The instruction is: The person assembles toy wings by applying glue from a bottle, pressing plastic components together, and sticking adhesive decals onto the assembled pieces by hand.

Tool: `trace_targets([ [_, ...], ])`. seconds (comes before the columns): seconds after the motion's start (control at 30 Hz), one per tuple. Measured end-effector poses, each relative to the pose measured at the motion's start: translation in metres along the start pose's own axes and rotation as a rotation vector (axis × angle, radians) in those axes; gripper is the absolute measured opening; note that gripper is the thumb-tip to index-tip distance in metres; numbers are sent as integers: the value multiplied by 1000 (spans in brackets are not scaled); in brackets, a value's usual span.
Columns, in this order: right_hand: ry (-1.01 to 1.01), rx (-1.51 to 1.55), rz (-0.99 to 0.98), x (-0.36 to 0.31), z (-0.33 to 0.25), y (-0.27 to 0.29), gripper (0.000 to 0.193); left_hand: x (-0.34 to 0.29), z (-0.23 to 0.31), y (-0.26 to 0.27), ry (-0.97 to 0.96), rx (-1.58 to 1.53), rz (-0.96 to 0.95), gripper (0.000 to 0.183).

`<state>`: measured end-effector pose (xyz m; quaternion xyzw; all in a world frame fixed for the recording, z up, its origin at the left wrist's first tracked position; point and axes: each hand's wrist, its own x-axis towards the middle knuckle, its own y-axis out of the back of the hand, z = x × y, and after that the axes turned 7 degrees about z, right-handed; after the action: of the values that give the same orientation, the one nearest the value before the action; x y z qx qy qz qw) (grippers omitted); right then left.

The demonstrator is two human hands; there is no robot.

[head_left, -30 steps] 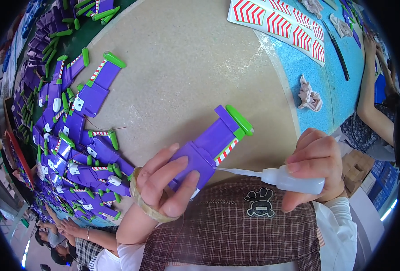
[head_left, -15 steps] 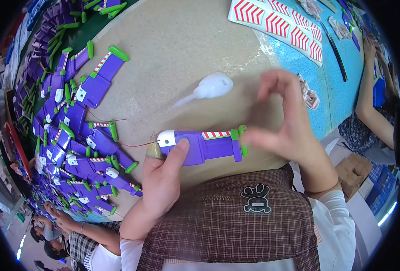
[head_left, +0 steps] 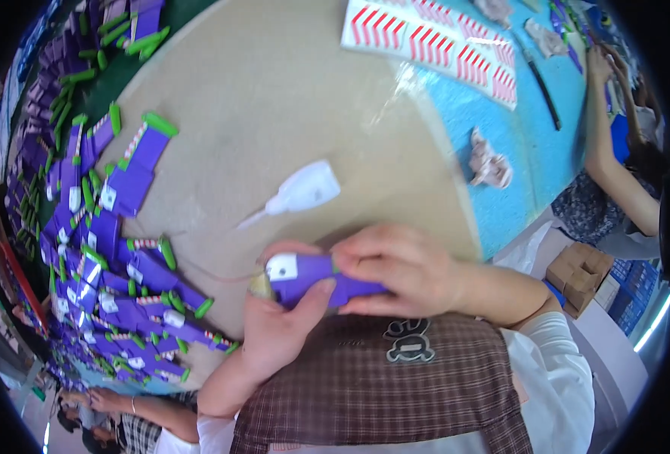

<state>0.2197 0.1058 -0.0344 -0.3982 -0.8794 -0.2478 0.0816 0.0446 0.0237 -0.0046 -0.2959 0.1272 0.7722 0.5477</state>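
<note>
- The right hand (head_left: 403,268) has come in from just beyond the purple piece (head_left: 305,278) and now wraps its far end; the bottle it held a second ago lies on the table.
- The left hand (head_left: 280,325) grips the piece's white-marked end, thumb on top.
- The white bottle (head_left: 308,187) is beyond both hands, nozzle toward the left.
- More purple-and-green pieces (head_left: 157,281) are heaped left of the left hand.
- Crumpled paper (head_left: 490,163) sits beyond the right hand, to its right.

left hand (head_left: 282,325) and right hand (head_left: 407,274) both grip a purple piece (head_left: 314,269); white bottle (head_left: 306,187) lying just beyond the fingers (head_left: 373,247); heaped purple-and-green pieces (head_left: 165,281) left of them; crumpled tissue (head_left: 490,164) farther out, right.
</note>
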Motion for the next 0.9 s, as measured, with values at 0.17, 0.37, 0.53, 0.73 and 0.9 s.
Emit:
trace_targets([
  [0.17, -7, -567, 62, 71, 17, 61, 53, -7, 11, 3, -29, 41, -71, 32],
  [0.37, 161, -1014, 152, 92, 93, 128, 41, -13, 14, 10, -101, -26, -29, 30],
  [0.53, 311, -1163, 448, 101, 77, 117, 26, -19, 16, 18, -159, -124, 100, 29],
  [0.73, 169, -878, 413, 88, 45, 114, 18, -29, 15, 33, -244, -122, 207, 34],
  [0.9, 43, -1171, 110, 88, 28, 105, 38, -42, 20, 40, -295, -259, 236, 37],
])
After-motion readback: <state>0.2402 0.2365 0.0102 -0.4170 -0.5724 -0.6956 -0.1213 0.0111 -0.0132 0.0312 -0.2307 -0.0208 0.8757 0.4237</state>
